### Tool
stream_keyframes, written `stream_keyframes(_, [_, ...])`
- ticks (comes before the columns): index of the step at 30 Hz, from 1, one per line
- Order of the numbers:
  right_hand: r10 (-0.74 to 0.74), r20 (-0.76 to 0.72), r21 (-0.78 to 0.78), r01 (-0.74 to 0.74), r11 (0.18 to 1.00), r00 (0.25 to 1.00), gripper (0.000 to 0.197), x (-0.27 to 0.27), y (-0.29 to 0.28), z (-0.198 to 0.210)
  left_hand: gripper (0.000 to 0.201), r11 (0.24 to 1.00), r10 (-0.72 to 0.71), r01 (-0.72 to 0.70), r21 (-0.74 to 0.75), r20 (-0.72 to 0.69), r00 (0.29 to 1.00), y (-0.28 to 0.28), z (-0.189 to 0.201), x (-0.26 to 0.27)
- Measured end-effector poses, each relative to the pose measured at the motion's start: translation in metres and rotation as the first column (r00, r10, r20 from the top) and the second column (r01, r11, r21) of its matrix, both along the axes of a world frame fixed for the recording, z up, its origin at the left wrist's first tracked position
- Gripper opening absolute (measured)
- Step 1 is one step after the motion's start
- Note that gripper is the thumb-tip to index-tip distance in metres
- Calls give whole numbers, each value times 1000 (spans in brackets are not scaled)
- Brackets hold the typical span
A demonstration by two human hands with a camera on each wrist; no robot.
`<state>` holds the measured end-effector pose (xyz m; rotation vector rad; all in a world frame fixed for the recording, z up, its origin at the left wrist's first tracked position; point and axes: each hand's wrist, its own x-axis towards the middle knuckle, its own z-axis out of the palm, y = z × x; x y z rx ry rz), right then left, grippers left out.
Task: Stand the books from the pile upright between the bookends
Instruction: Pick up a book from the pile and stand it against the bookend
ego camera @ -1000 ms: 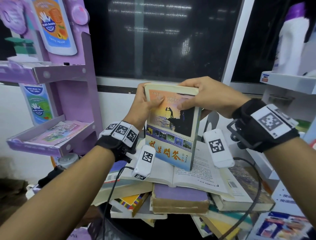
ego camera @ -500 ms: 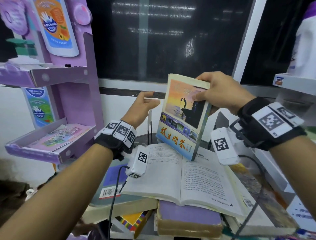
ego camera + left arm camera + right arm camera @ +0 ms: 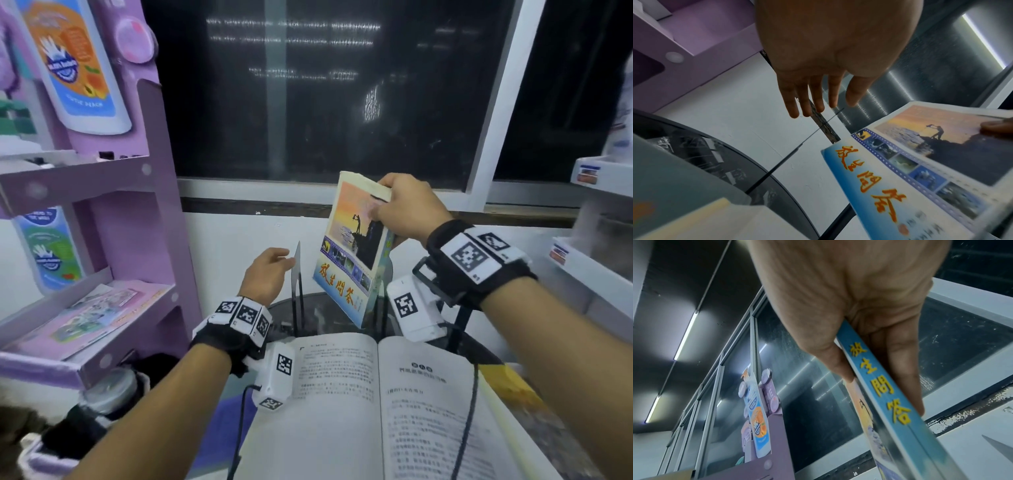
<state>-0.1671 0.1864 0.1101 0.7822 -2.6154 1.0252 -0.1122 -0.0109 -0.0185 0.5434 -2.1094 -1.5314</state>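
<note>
My right hand [image 3: 382,205] grips the top of a book with a sunset cover [image 3: 354,253] and holds it upright, slightly tilted, above the dark round table [image 3: 322,317]. In the right wrist view my right hand [image 3: 879,394] has its thumb on the cover and its fingers behind the book's blue spine [image 3: 898,404]. My left hand [image 3: 274,265] lies with straight fingers against the thin black left bookend [image 3: 297,274], just left of the book. In the left wrist view my left hand [image 3: 818,104] shows straight fingers above the bookend's edge [image 3: 797,149], beside the book [image 3: 920,164]. An open book [image 3: 376,394] tops the pile.
A purple display shelf [image 3: 137,240] stands close on the left. A dark window [image 3: 325,102] and a white wall [image 3: 239,246] lie right behind the table. White shelves [image 3: 596,267] are on the right. A grey pointed plate [image 3: 999,449] shows at the right wrist view's edge.
My left hand has let go of the book and moved to the left bookend. My right hand alone has carried the book forward and down, beside that bookend.
</note>
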Motion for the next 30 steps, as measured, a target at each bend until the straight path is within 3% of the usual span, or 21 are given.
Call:
stream_keyframes(11, [-19, 144, 55, 11, 998, 989, 24, -41, -60, -52, 20, 973, -128, 149, 178, -127, 984, -6, -8, -10])
stream_keyframes(23, [15, 213, 149, -48, 988, 977, 26, -49, -96, -86, 27, 952, -205, 233, 200, -152, 967, -14, -13, -6])
stream_keyframes(30, [66, 279, 180, -120, 976, 958, 44, -46, -110, -94, 28, 937, -219, 258, 234, -181, 959, -16, -15, -8])
